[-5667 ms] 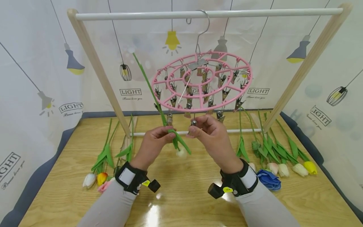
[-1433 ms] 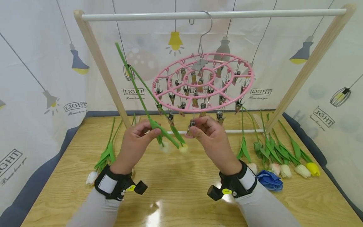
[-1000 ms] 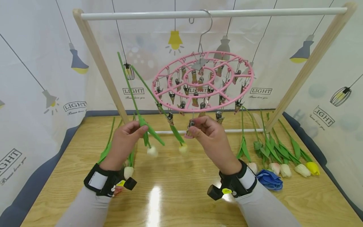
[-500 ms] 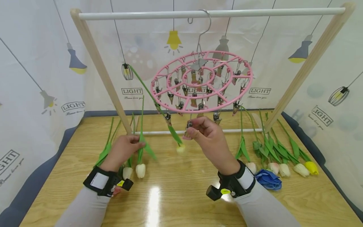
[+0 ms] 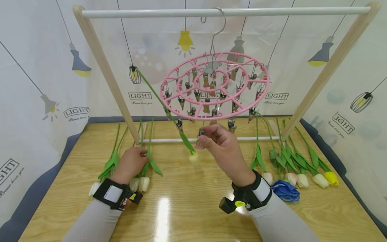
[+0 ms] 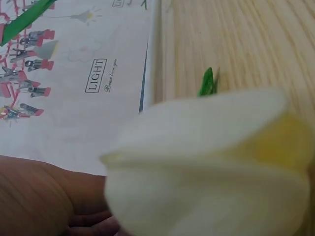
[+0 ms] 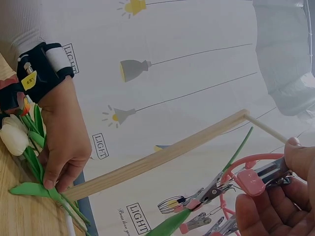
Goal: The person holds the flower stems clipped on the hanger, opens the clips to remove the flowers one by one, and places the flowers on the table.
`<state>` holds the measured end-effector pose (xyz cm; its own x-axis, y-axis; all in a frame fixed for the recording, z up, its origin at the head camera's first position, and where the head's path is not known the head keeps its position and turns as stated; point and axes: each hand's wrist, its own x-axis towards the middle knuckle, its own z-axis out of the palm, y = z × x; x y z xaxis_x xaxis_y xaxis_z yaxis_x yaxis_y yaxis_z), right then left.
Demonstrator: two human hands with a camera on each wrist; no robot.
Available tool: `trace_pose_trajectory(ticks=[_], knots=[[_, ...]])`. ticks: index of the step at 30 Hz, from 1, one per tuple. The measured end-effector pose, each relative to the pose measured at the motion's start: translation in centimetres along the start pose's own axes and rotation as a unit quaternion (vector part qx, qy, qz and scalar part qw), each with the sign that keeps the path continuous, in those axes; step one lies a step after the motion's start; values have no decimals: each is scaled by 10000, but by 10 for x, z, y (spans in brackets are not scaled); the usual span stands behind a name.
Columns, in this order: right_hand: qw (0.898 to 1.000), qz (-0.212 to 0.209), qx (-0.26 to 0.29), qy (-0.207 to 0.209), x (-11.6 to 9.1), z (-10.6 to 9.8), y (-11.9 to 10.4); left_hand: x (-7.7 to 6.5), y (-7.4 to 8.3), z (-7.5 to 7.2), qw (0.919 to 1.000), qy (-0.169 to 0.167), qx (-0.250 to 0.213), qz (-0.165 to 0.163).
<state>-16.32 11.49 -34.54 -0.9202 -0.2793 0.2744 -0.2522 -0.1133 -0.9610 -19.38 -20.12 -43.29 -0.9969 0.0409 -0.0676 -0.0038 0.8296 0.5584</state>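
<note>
On the left of the table, my left hand pinches the green stem of a white tulip, whose head lies beside another white tulip. That thumb-and-finger pinch shows in the right wrist view, and pale petals fill much of the left wrist view. My right hand holds a metal clip with pink tips, hanging from the front rim of a round pink clip hanger. Left of it, a pale yellow tulip hangs head down, its stem caught in another clip.
The hanger's hook sits on the white bar of a wooden-legged rack. More tulips lie at the left, one white head partly behind my wrist. At the right lie a blue flower, a yellow tulip and several pale tulips.
My left hand has carried the white tulip left and down from beside the hanging tulip onto the table. My right hand keeps its hold on the clip. Earlier, no tulip hung at the front-left clip.
</note>
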Motion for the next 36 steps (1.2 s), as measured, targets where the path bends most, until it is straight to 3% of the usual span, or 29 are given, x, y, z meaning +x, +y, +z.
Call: trace_pose_trajectory(ticks=[6, 20, 27, 32, 36], knots=[[10000, -55, -39, 25, 1, 0, 0, -2, -1, 0, 9996, 220, 173, 76], [9999, -121, -95, 32, 2, 1, 1, -6, 3, -1, 9989, 192, 395, 143], [9999, -113, -81, 8, 2, 1, 1, -6, 16, -7, 9976, 481, 458, 208], [9998, -120, -137, -4, 1, 1, 1, -9, 38, -13, 9968, 668, -10, 439], [9999, -123, -115, -1, 2, 1, 1, -7, 55, -14, 9902, 491, -982, 862]])
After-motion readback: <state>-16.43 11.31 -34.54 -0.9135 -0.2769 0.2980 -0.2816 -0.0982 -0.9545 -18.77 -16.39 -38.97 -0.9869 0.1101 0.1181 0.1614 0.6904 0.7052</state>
